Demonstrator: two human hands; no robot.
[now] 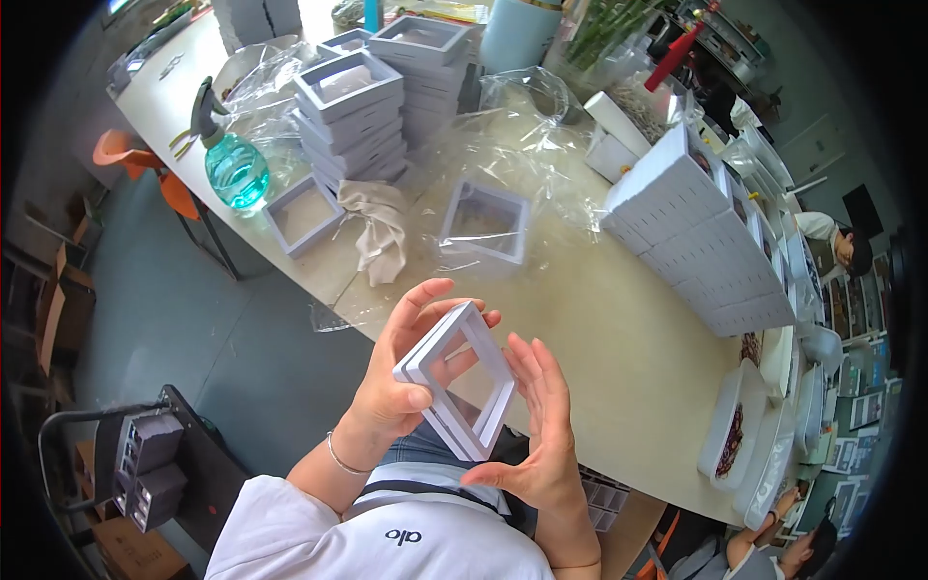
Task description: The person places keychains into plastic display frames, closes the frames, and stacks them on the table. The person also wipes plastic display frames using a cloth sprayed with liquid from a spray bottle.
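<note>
Left hand of mine, at the lower middle of the frame, has a firm hold on a white display frame, the thumb pressed on its near side and the fingers curled behind, partly visible through its clear window. The display frame is held up tilted, one corner towards the top, in front of my white shirt. My right hand is loosely open at its right side, thumb and fingers spread apart; whether the fingertips touch the edge I cannot tell.

Beyond my hands, near the centre, a wrapped frame lies flat on the pale table, under clear plastic film. To its left are a crumpled beige cloth and, just beside that, a loose frame. Two stacks of similar frames rise at the upper middle, with a green spray bottle to their left. At the right of the picture stands a big block of white boxes, with a long white tray below it holding dark red pieces. Two other people show at the far right edge.
</note>
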